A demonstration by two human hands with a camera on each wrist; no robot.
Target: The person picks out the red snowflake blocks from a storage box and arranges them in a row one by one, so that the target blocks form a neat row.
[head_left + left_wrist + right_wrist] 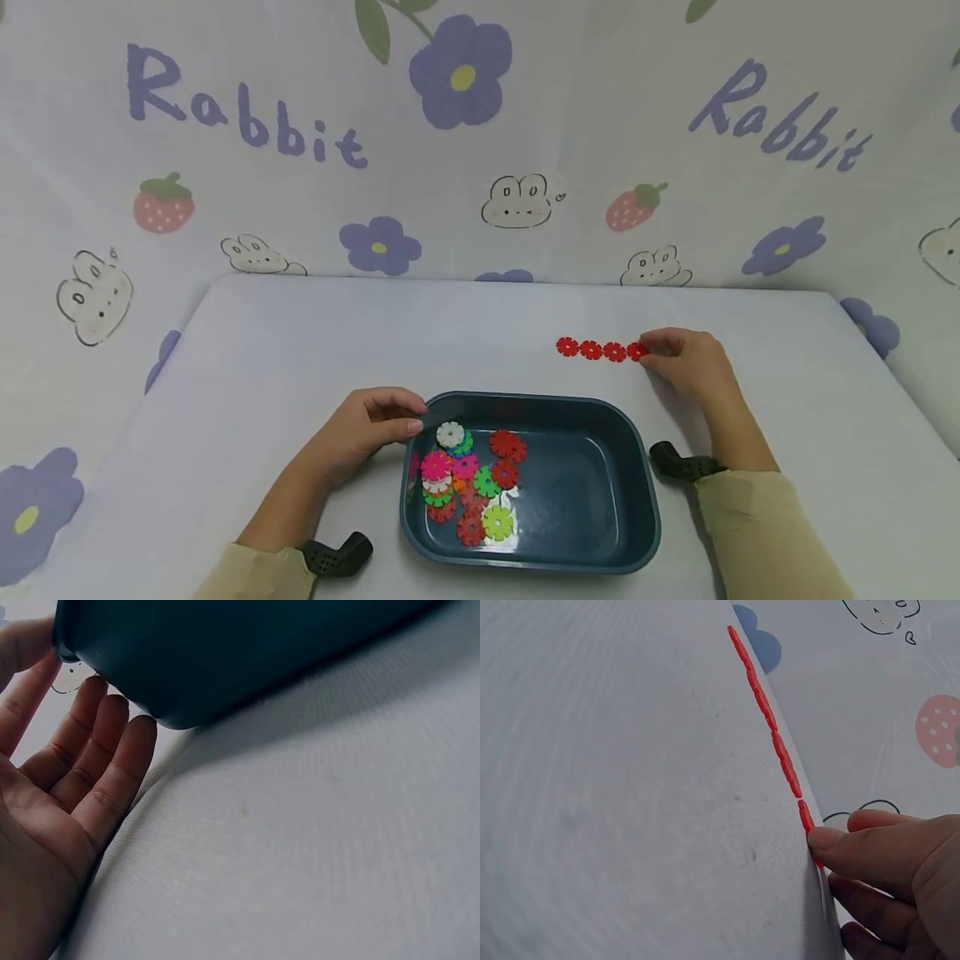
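Note:
Several red notched plastic discs [591,350] lie flat in a row on the table, seen nearly edge-on in the right wrist view. At the row's right end, my right hand [692,365] has thumb and index finger on the last red disc [637,351], pinching its edge. My left hand [375,425] grips the upper left corner of the dark blue-green tray [525,566] between thumb and index finger. In the left wrist view its other fingers [135,757] are spread below the tray's rim. Inside the tray's left half lie loose notched discs [465,465] in several colours.
A white cloth covers the table [337,333]. Behind it hangs a printed backdrop [517,150] with flowers, rabbits and strawberries. A black wrist device [341,557] sits by the left sleeve, and another black device [682,462] by the right.

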